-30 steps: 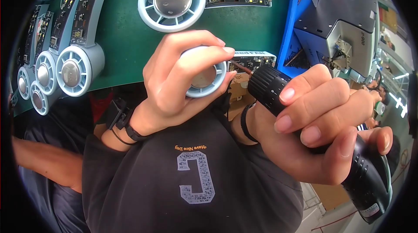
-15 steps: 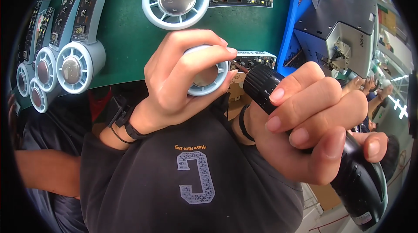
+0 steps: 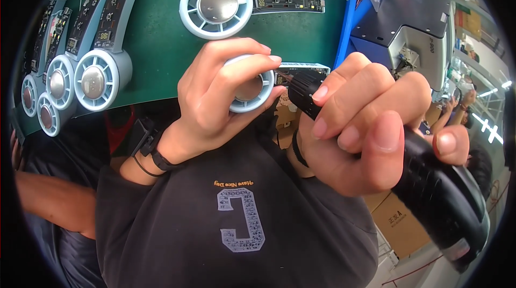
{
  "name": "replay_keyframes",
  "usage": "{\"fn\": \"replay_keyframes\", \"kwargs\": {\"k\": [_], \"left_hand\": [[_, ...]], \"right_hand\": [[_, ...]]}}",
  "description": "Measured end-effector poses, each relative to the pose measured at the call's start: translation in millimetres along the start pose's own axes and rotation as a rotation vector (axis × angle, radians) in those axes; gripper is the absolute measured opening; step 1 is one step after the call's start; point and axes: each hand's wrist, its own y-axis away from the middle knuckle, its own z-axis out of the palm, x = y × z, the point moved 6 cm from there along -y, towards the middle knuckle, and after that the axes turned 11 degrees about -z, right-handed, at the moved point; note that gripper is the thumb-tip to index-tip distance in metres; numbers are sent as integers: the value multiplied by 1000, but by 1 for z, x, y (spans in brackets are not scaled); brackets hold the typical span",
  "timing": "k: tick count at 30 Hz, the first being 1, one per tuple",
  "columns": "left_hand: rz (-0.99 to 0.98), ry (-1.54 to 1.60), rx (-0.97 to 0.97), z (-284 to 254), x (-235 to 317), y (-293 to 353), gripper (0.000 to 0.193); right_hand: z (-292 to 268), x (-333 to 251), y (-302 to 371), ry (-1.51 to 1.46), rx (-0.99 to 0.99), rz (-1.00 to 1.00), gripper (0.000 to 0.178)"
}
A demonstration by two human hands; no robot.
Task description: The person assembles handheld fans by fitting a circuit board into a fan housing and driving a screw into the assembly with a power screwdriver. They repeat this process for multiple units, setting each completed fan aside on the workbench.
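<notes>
My left hand [image 3: 207,91] wraps round the head of a light-blue handheld fan [image 3: 251,104], which has a spoked ring and a round silver centre. From the head, its handle points right with a bare circuit board [image 3: 280,79] exposed. In my right hand [image 3: 365,121] is a black electric screwdriver [image 3: 438,186], held at a slant. Its thin bit reaches the board's end beside my left fingertips; whether it sits on a screw is too small to tell.
Another light-blue fan [image 3: 216,5] lies on the green mat [image 3: 156,35], its board showing. Several similar fans [image 3: 102,81] stand along the left. At right are a blue tray [image 3: 344,30] and a grey-black machine [image 3: 403,19]. A bare arm [image 3: 56,202] shows at lower left.
My right hand and the screwdriver have shifted left and slightly up, with the bit closer to my left fingertips. The left hand keeps its hold on the fan. The view has shifted a little.
</notes>
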Motion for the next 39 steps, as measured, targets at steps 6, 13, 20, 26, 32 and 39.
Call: {"fn": "replay_keyframes", "kwargs": {"k": [6,13,20,26,32,39], "left_hand": [[17,23,-10,3,0,-2,47],[0,45,30,4,-4,1,46],[-4,58,56,2,-5,1,44],[0,-4,-38,1,0,-1,52],[39,-95,-75,4,10,-3,58],[43,-201,-150,14,11,0,63]], "right_hand": [[0,0,-6,-21,-50,-9,38],[5,4,-5,16,16,-24,37],[11,5,-4,76,99,-43,36],[-2,4,23,213,488,-149,36],[-89,-56,-2,386,483,-335,19],[-170,-56,-21,622,586,-294,8]]}}
